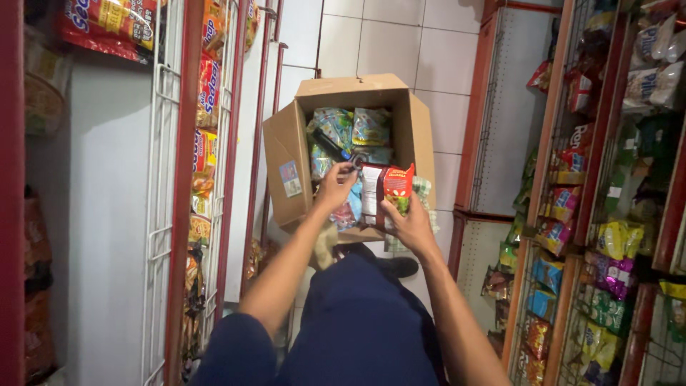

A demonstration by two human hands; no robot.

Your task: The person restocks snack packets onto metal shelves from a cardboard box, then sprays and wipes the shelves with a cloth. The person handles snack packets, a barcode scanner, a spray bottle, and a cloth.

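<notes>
An open cardboard box stands on the tiled floor in front of me, filled with colourful snack packets. My left hand is over the box and grips a black tool with a dark handle pointing up and left. My right hand holds a red snack packet upright at the box's front edge, next to a red and white packet. My dark blue trousers fill the bottom of the view.
A white wire rack with red uprights and hanging snack packets runs along the left. Red shelves packed with snack bags line the right. The aisle of white floor tiles continues beyond the box.
</notes>
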